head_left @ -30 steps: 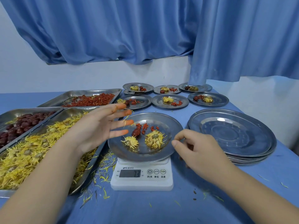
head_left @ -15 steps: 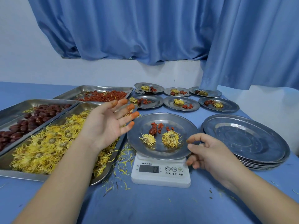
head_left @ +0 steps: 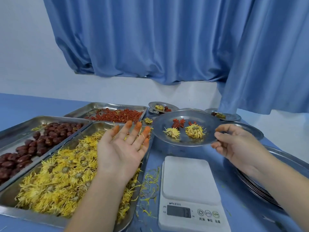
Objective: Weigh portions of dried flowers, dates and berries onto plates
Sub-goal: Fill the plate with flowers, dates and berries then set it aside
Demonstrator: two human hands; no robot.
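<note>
Plate (head_left: 167, 121) lifted off scale (head_left: 189, 178), roughly level, right hand (head_left: 237, 144) pinching its rim, left hand (head_left: 122, 151) fingers (head_left: 127, 131) spread

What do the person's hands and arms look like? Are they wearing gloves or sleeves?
No gloves, and no sleeves anywhere in view. The left hand has orange stains on its fingertips. The right hand shows none. No rings, watch or bracelet show.

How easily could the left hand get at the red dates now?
Probably yes, easily: the left hand is open and empty above the dried-flower tray, and the dates lie uncovered in the neighbouring tray.
</note>
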